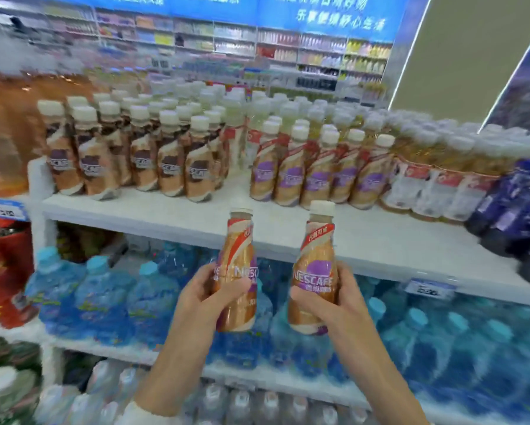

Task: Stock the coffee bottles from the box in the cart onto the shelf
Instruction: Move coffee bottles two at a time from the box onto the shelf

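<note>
Your left grip (210, 297) and right grip (334, 297) are each wrapped tight around the waist of an upright purple-label Nescafé bottle (314, 268), caps clear for setting down. Just above and beyond them, the matching purple-label row (315, 173) stands behind bare shelf (364, 237) front, probably your landing spot.

A shop — a supermarket drinks aisle. White shelves (153, 210) carry packed rows of coffee bottles (291, 176), many of one kind side by side, with blue-capped water bottles (104, 289) on the tier below. Price tags (429, 289) are clipped to the shelf edges, and farther back more stocked shelving (288, 50) stands under blue banners (334, 13) printed with white characters.
</note>
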Available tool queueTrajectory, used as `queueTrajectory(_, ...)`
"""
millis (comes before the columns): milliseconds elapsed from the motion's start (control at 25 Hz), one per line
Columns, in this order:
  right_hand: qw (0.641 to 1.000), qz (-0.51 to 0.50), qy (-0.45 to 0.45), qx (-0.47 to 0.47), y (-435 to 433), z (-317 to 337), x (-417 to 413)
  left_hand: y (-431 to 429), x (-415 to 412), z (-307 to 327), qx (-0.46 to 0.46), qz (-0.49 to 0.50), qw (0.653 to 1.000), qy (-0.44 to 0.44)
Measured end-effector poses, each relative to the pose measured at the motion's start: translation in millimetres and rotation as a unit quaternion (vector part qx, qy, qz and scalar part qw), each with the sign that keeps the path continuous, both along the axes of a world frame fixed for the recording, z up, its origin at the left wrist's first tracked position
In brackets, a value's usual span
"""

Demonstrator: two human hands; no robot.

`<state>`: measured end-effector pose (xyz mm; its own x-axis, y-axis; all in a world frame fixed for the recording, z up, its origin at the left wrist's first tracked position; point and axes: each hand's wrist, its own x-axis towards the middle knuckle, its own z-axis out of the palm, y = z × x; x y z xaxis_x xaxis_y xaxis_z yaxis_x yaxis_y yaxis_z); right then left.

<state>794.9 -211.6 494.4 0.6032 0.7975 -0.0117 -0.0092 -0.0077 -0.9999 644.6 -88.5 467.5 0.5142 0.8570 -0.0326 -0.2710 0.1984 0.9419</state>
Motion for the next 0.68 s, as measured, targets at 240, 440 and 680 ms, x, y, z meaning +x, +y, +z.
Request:
queueTrajectory(240,0.995,-0.045,-0.082,0.044,-5.1,41.2,101.4,2.0,109.4,55.1,0.108,-0.003,0.994,-0.016)
queueTrajectory(440,0.991,-0.028,-0.126,0.041,19.4,49.4,143.1,23.0,163.4,63.4,0.224,-0.023,0.973,0.051)
queueTrajectory(680,0.991,-0.024,-0.129,0.021,29.9,30.0,156.4,29.5,180.6,43.4,0.256,-0.04,0.96,0.103)
